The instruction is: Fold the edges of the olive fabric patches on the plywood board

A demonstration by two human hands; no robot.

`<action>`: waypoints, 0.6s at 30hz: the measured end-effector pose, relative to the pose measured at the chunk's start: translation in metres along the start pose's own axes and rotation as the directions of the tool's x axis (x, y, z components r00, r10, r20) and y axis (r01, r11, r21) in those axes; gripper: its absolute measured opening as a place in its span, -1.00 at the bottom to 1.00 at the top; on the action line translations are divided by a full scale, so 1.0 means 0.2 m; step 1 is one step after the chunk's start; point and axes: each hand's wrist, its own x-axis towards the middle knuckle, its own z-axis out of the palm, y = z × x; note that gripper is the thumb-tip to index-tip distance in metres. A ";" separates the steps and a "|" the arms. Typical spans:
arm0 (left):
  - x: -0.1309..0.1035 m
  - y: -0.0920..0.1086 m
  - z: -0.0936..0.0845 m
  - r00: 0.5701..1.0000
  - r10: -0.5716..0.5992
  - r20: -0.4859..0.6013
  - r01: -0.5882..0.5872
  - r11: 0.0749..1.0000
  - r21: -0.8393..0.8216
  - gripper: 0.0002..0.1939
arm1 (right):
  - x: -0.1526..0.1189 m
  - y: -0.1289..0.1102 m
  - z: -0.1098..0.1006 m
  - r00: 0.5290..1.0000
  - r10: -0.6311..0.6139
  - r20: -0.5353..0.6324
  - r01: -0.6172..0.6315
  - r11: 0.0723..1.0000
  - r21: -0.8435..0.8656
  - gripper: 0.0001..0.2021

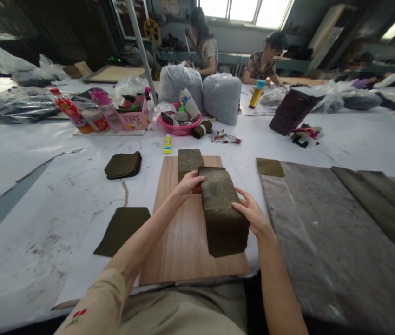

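Note:
Between my two hands is a thick stack of dark olive fabric pieces [223,209], tilted over a wooden board [173,242]. My left hand [187,184] pinches its far left corner, thumb on top. On the near right side, my right hand [253,213] grips the stack's edge. Another olive piece or stack [189,159] lies behind it at the far end of the board, partly covered by my left hand. To the left are a small stack of olive pieces [122,164] and a larger olive piece [126,228], partly behind my left forearm.
A grey sheet [302,232] with olive fabric [375,200] covers the right side. Farther back stand a yellow glue tube [167,144], a pink basket [180,129], a pink box [136,118], bottles [68,111], stuffed bags [221,97] and a dark folded item [291,111]. Several people sit beyond.

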 end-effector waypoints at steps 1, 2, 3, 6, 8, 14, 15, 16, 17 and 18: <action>-0.03 0.02 -0.03 1.000 -0.004 0.003 0.004 1.000 -0.010 -0.61 | -0.02 0.00 0.04 1.000 -0.005 0.011 0.004 1.000 0.022 -0.25; -0.06 0.03 -0.07 1.000 0.000 0.003 0.000 1.000 -0.015 -0.59 | -0.04 0.01 0.08 1.000 -0.011 0.024 0.010 0.999 0.042 -0.26; -0.09 0.04 -0.11 1.000 0.009 -0.011 -0.009 1.000 -0.008 -0.58 | -0.05 0.03 0.12 0.999 -0.018 0.039 0.016 0.999 0.052 -0.27; -0.15 0.02 -0.23 0.988 0.011 -0.155 -0.002 0.998 0.056 -0.58 | -0.05 0.14 0.24 0.998 -0.049 0.043 0.051 0.998 -0.029 -0.33; -0.18 -0.03 -0.28 0.965 -0.012 -0.263 0.036 0.995 0.088 -0.60 | -0.04 0.25 0.30 0.996 -0.089 0.008 0.089 0.983 -0.162 -0.37; -0.23 -0.10 -0.35 0.944 -0.004 -0.329 0.052 0.989 0.137 -0.46 | -0.06 0.43 0.34 0.975 -0.214 0.054 0.218 0.898 -0.382 -0.31; -0.24 -0.11 -0.35 0.947 0.002 -0.321 0.049 0.988 0.150 -0.43 | -0.07 0.44 0.33 0.973 -0.223 0.057 0.227 0.886 -0.403 -0.32; -0.25 -0.11 -0.35 0.949 0.008 -0.314 0.046 0.985 0.164 -0.41 | -0.08 0.44 0.33 0.973 -0.225 0.057 0.228 0.882 -0.412 -0.34; -0.25 -0.11 -0.35 0.950 0.018 -0.311 0.039 0.983 0.178 -0.41 | -0.08 0.45 0.33 0.974 -0.221 0.054 0.223 0.886 -0.407 -0.36; -0.26 -0.11 -0.35 0.950 0.033 -0.312 0.029 0.981 0.191 -0.42 | -0.09 0.45 0.33 0.976 -0.213 0.049 0.215 0.896 -0.389 -0.37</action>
